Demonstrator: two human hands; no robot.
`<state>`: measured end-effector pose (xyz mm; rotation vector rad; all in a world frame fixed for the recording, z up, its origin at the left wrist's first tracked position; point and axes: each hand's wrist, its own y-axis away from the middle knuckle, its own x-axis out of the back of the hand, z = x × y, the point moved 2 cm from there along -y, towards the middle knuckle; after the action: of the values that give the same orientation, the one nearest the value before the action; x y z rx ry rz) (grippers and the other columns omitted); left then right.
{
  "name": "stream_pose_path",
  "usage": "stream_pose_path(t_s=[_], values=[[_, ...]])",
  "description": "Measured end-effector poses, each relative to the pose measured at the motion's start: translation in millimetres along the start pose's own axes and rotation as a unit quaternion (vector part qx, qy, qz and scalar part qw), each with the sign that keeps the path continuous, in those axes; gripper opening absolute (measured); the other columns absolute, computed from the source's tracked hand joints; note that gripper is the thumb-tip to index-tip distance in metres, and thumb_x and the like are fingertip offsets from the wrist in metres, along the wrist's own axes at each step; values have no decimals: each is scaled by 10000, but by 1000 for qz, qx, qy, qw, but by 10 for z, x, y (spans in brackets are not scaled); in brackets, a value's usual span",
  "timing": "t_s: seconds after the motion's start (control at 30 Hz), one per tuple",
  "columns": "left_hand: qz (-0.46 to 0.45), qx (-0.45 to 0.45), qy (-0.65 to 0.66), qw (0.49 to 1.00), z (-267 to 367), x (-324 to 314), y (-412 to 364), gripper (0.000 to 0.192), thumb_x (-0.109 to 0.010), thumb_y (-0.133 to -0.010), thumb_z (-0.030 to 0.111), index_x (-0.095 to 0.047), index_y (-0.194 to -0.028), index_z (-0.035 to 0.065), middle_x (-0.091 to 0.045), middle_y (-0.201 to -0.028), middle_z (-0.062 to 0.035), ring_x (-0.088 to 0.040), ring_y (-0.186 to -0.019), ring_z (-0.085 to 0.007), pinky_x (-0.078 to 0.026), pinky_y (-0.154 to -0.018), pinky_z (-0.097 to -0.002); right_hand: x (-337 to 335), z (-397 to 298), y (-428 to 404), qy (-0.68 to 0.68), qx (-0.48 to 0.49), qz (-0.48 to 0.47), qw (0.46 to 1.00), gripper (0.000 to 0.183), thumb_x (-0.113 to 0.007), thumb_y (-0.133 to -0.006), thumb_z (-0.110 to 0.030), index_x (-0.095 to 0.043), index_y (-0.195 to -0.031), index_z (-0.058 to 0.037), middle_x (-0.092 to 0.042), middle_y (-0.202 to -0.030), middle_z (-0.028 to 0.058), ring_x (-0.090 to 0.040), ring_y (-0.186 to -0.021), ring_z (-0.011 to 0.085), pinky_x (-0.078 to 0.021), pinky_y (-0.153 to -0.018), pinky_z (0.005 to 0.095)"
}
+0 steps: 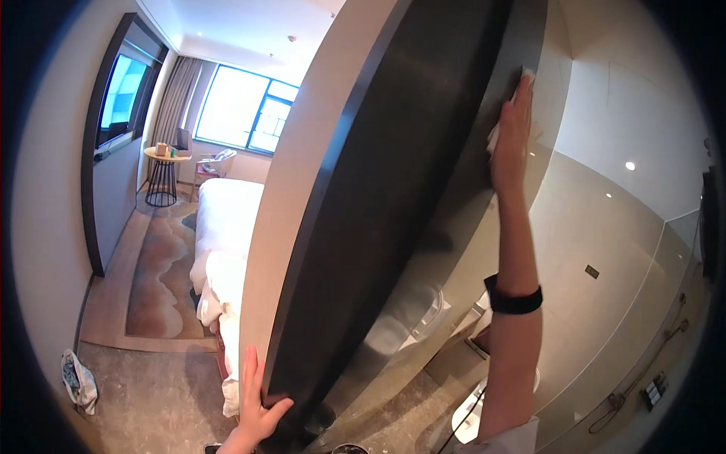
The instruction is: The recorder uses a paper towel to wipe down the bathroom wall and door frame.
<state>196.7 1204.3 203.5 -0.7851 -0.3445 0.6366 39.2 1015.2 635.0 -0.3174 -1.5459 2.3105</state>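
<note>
A tall dark panel point(391, 187) with a smooth sheen rises in front of me, tilted across the view. High on its right-hand border strip point(482, 136), my right hand point(512, 153) presses a white cloth point(528, 75) flat against the surface. Parts of the cloth show past the fingertips and beside the palm. A black band point(515, 296) circles the right forearm. Low down, my left hand point(258, 417) rests at the panel's left edge, against the pale wall end point(283, 227), fingers spread and holding nothing.
Beyond the wall end stand a white bed point(229, 227), a round table point(161, 156) and a chair point(212, 164). A white bag point(79, 381) sits on the floor at left. Right of the panel are a toilet point(468, 417) and a shower hose point(644, 369).
</note>
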Motion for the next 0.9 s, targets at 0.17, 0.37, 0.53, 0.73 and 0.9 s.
stream_pose_path(t_s=[0.17,0.37,0.53,0.73,0.9], values=[[-1,-3,21,1000,54,-44,-16,782,-668,-728,203,-264,-1387,87,-155,-1450,-221,-149,-1344,-377,-146,-1069,-460,104,-318,730,34,5,-29,999,552,-290,-930,-270,-185,-1388,20,-203,-1446,181,-156,-1337,369,-95,-1090,434],[9,-5,20,1000,51,32,-34,770,-657,-731,191,-267,-1387,95,-151,-1458,-201,-145,-1349,-362,-143,-1075,-457,22,-865,1805,35,9,-98,995,625,-284,-914,-365,-187,-1381,40,-212,-1429,223,-145,-1338,390,-90,-1079,499],[4,-20,-11,1000,49,-7,-53,755,-649,-745,216,-270,-1386,97,-152,-1461,-191,-147,-1350,-354,-147,-1076,-454,101,-1116,2442,26,0,-133,991,637,-292,-907,-369,-176,-1384,38,-209,-1430,220,-132,-1341,390,-89,-1077,510],[-20,-9,-49,999,-2,6,-13,814,-578,-794,384,-169,-1406,37,-115,-1473,-164,-135,-1360,-279,-135,-1087,-384,67,-881,1778,26,-29,-120,992,621,-185,-942,-398,-123,-1400,16,-151,-1460,178,-120,-1352,346,-55,-1098,442],[-2,-7,4,1000,-5,-14,1,755,-643,-767,247,-251,-1394,96,-133,-1464,-197,-137,-1353,-354,-139,-1078,-443,-11,-610,637,11,36,-42,998,544,-240,-933,-278,-188,-1393,8,-215,-1443,179,-166,-1334,371,-79,-1088,430]])
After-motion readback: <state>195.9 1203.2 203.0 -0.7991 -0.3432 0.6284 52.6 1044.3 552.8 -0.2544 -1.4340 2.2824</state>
